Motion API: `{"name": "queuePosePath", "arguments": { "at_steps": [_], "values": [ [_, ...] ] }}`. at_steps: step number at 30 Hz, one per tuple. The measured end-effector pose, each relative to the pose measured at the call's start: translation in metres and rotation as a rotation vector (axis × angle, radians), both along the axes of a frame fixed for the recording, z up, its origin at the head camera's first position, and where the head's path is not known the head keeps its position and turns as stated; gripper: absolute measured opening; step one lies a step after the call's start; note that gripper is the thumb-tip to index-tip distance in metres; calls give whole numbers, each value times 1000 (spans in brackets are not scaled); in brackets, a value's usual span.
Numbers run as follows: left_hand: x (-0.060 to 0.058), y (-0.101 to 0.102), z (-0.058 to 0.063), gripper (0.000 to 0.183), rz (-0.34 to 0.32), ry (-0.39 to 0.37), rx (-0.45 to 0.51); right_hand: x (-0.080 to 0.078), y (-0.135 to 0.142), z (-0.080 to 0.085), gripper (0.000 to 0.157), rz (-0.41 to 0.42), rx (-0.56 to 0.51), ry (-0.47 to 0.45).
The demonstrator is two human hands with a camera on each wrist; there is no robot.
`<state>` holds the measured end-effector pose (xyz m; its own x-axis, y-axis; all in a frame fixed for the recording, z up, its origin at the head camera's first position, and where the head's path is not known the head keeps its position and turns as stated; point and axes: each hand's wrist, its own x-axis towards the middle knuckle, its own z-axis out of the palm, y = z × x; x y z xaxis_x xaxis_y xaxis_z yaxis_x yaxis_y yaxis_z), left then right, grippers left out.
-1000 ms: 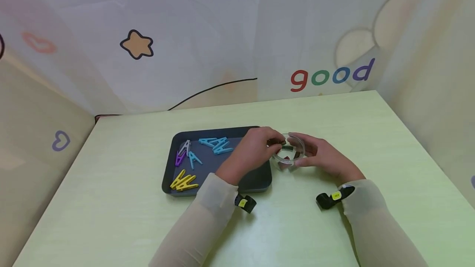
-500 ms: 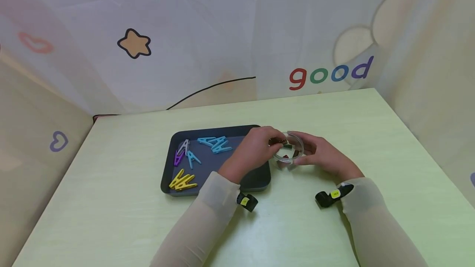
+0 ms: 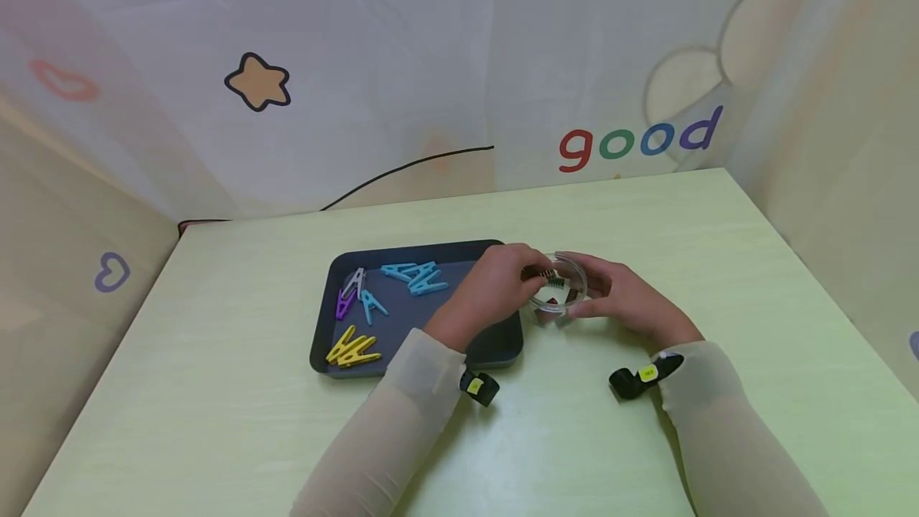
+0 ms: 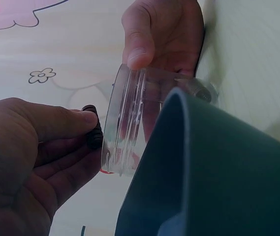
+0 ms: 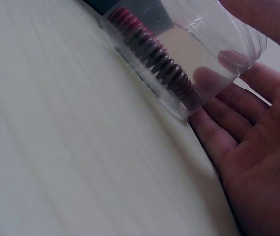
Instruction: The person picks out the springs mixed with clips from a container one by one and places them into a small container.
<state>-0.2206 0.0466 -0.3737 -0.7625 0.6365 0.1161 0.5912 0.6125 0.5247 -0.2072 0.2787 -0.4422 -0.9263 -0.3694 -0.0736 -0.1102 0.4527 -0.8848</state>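
My left hand (image 3: 491,286) pinches a dark coil spring (image 4: 93,129) between thumb and fingers, right at the mouth of a clear plastic jar (image 4: 135,118). The right hand (image 3: 625,297) grips that jar from the right side, thumb on one side and fingers round the other. Inside the jar lie several springs; a dark one (image 5: 162,64) and a red one (image 5: 125,19) show through the wall in the right wrist view. In the head view, the jar (image 3: 549,317) stands on the table just right of a dark grey tray, its far left rim partly hidden by my left fingers.
The dark grey tray (image 3: 319,341) reaches under my left forearm; its raised wall (image 4: 238,162) fills the left wrist view's lower right. It holds blue clothespins (image 3: 424,279), yellow clothespins (image 3: 355,351), a purple one (image 3: 345,303) and a white one (image 3: 354,284). A printed cloth (image 3: 402,62) hangs behind the table.
My left wrist has shifted very slightly to the right, with the spring still pinched at the jar's mouth. The right hand and jar have stayed in place.
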Motion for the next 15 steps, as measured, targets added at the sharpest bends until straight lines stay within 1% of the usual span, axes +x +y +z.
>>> {"name": "queuePosePath", "arguments": {
  "at_steps": [8,15],
  "values": [
    [0,2,2,22,-9,10,-36,1,-1,2,78,1,-10,-1],
    [0,3,3,23,-2,5,-60,1,-1,2,79,-3,10,-2]
  ]
}}
